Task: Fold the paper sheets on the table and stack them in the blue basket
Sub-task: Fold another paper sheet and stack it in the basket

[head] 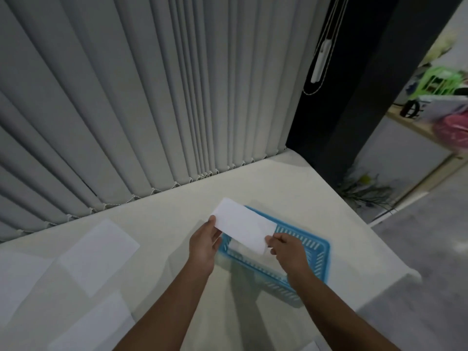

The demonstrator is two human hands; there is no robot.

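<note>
A folded white paper (pixel 243 222) is held above the blue basket (pixel 315 252), which stands on the pale table (pixel 291 188) right of centre. My left hand (pixel 203 243) grips the paper's near left edge. My right hand (pixel 287 247) pinches its near right corner over the basket. Something white (pixel 236 245) lies inside the basket under the held paper. Unfolded flat sheets lie on the left of the table: one (pixel 97 252) in the middle left, one (pixel 17 279) at the far left, one (pixel 93 328) near the front.
Grey vertical blinds (pixel 152 97) hang along the table's far edge. The table's right edge drops to a grey floor (pixel 417 249). A corner of another sheet (pixel 310 347) shows at the bottom edge. A shelf with coloured items (pixel 443 102) stands far right.
</note>
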